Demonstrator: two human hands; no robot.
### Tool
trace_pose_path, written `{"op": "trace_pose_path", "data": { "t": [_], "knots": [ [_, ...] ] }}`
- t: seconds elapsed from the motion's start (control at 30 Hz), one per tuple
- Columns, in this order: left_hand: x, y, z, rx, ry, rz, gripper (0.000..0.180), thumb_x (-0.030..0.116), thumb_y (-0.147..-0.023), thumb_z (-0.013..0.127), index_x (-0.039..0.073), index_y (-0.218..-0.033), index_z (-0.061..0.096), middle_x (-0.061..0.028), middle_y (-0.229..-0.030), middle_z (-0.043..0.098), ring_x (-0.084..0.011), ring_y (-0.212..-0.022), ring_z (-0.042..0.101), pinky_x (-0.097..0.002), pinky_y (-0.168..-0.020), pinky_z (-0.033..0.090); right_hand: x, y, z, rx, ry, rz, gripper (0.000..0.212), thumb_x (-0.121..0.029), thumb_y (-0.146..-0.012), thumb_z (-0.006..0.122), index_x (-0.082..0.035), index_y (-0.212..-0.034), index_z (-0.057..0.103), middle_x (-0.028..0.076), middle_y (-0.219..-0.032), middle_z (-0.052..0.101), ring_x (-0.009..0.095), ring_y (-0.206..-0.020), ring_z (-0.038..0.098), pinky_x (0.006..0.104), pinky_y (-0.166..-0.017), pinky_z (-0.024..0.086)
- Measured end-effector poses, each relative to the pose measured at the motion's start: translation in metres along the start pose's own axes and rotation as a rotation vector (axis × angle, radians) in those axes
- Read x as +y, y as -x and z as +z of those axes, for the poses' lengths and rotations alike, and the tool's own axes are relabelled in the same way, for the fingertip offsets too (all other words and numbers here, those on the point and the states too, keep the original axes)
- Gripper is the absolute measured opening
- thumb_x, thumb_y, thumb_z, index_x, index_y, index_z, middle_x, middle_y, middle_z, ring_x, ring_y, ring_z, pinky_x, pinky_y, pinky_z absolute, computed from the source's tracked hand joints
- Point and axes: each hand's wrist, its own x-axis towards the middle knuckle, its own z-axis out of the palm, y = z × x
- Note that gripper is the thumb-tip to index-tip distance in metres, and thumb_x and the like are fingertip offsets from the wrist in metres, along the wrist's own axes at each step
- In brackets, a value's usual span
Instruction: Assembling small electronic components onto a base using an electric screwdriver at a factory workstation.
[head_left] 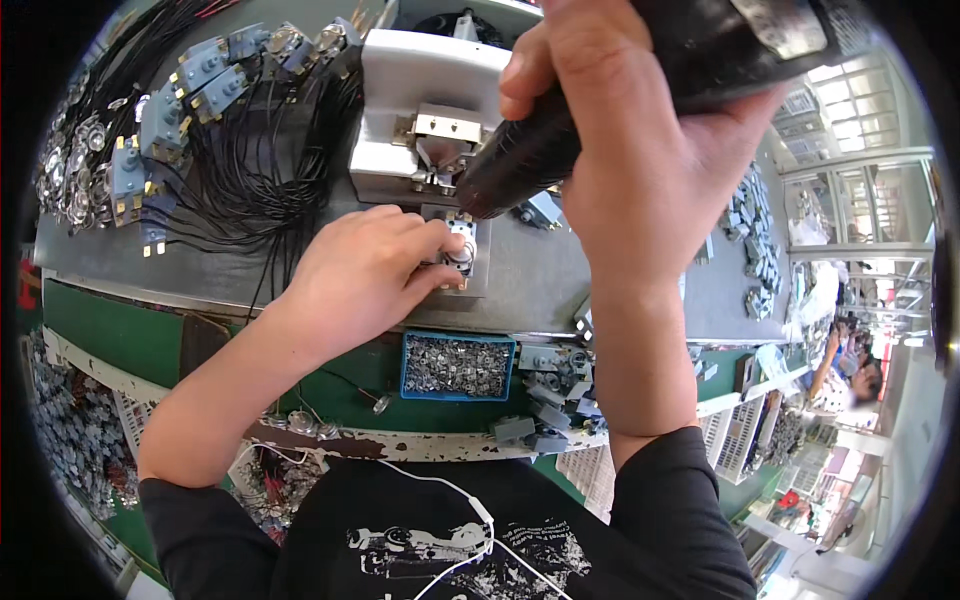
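My right hand (640,130) is wrapped round a black power screwdriver (530,150), its narrow end slanting down to the left. That end is just above a small grey switch-like part (464,240) on a metal plate (483,280). The fingertips of my left hand (370,255) close on this part from the left and press it at the plate. Whether the tool's tip touches it, I cannot tell. Directly behind stands a silver metal fixture (385,110) with a small bracket and pointed jaw (445,145).
A blue tray (405,385) full of small metal pieces stands in front of the plate. Left lie bundled black wires (265,190) and grey switch housings (165,120). More grey housings (545,405) are right of the tray, others (755,240) farther right. Another person (865,380) is at the far right.
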Motion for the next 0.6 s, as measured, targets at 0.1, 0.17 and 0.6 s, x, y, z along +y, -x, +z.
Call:
{"op": "trace_pose_path", "data": {
  "t": [0.1, 0.17, 0.6],
  "knots": [
    [0.000, -0.002, 0.000, 0.002, -0.006, 0.009, 0.021, 0.027, -0.089, 0.077, 0.012, -0.101, 0.068, -0.0033, -0.083, 0.070, -0.0265, -0.085, 0.068, -0.0408, -0.076, 0.054, 0.000, 0.002, -0.006, 0.014, -0.044, 0.023, 0.056, 0.009, -0.091, 0.069, -0.004, -0.135, 0.038, 0.012, -0.098, 0.066, 0.014, -0.075, 0.066, 0.0264, -0.060, 0.054],
    [0.001, -0.002, -0.001, 0.006, -0.002, 0.012, 0.021, 0.026, -0.089, 0.077, 0.011, -0.101, 0.068, -0.0032, -0.083, 0.070, -0.0261, -0.085, 0.068, -0.0405, -0.076, 0.054, 0.004, 0.000, -0.007, 0.019, -0.077, 0.039, 0.056, 0.009, -0.091, 0.070, -0.004, -0.135, 0.038, 0.012, -0.098, 0.066, 0.014, -0.076, 0.066, 0.0265, -0.060, 0.054],
    [0.005, -0.002, -0.004, -0.022, -0.022, -0.020, 0.021, 0.025, -0.089, 0.076, 0.011, -0.102, 0.068, -0.0038, -0.085, 0.070, -0.0267, -0.086, 0.068, -0.0410, -0.076, 0.054, 0.017, -0.006, -0.006, -0.042, -0.326, 0.169, 0.060, 0.010, -0.090, 0.070, -0.003, -0.138, 0.036, 0.014, -0.099, 0.065, 0.015, -0.080, 0.067, 0.0267, -0.061, 0.055]
  ]
}}
